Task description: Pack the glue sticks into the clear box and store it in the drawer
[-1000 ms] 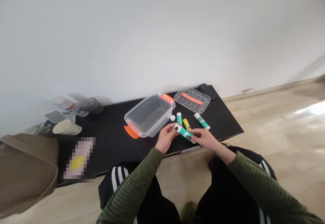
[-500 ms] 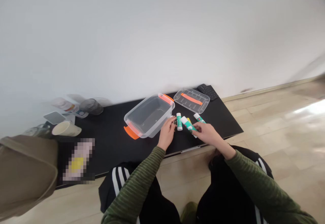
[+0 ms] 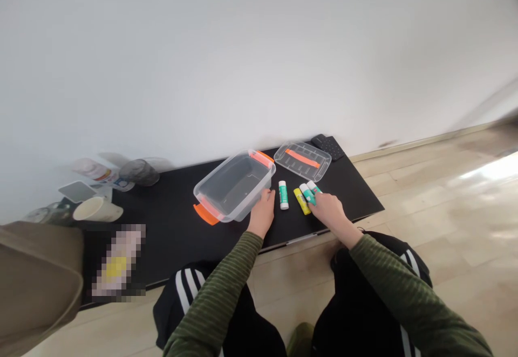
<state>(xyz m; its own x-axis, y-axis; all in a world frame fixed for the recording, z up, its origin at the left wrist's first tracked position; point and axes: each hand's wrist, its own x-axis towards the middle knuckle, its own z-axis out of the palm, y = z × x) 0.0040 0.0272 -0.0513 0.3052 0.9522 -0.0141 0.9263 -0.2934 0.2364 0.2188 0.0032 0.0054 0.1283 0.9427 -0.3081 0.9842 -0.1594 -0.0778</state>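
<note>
My left hand point(image 3: 261, 214) rests against the right wall of a clear plastic box point(image 3: 237, 184) with orange latches; its fingers are loosely stretched, with no object visible in them. To its right a green-and-white glue stick point(image 3: 283, 195) lies on the black table. My right hand point(image 3: 328, 209) is closed on another green-and-white glue stick point(image 3: 306, 193), holding it low over the table. Just behind that one is a further green-and-white glue stick point(image 3: 313, 186), partly covered by the hand. Left of my right hand lies a yellow glue stick point(image 3: 301, 201).
The box's clear lid point(image 3: 302, 161) with an orange handle lies behind the glue sticks, near a black keypad-like object point(image 3: 332, 147). On the left stand a paper cup point(image 3: 97, 209), a dark glass point(image 3: 140, 172) and a white bottle point(image 3: 97, 170). A person's brown sleeve point(image 3: 36, 287) fills the lower left.
My left hand has moved away from the upright-lying green glue stick to the box's side. My right hand has brought its glue stick right, beside another, uncovering the yellow one. The view shifted slightly.
</note>
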